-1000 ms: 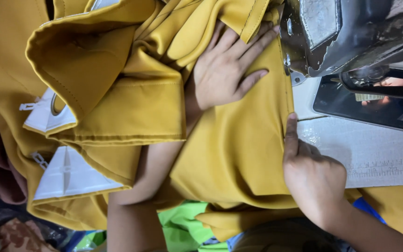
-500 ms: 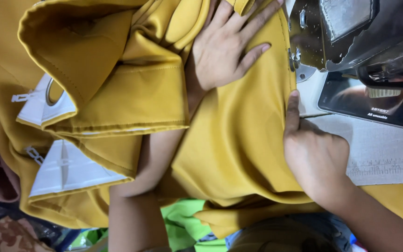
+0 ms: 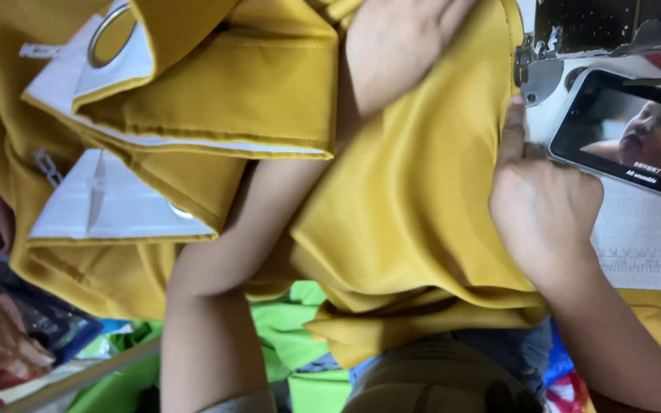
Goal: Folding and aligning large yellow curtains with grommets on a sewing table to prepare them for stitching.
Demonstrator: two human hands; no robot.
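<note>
Fabric [image 3: 415,229] in mustard yellow fills most of the view — it lies from the far left, where it is folded in thick layers with white lining [image 3: 109,206] and a metal ring [image 3: 112,30], to the sewing machine [image 3: 598,30] at the far right. It looks soft, rather heavy in this amount, and somewhat smooth, so I judge it can slide; the hemmed edge near the machine seems the best place to hold it. The left hand [image 3: 399,46] lies flat and open on the cloth, pressing it. The right hand [image 3: 545,206] rests on the edge beside the machine with fingers stretched, not closed — it holds nothing. A phone [image 3: 636,138] lies just right of this hand.
</note>
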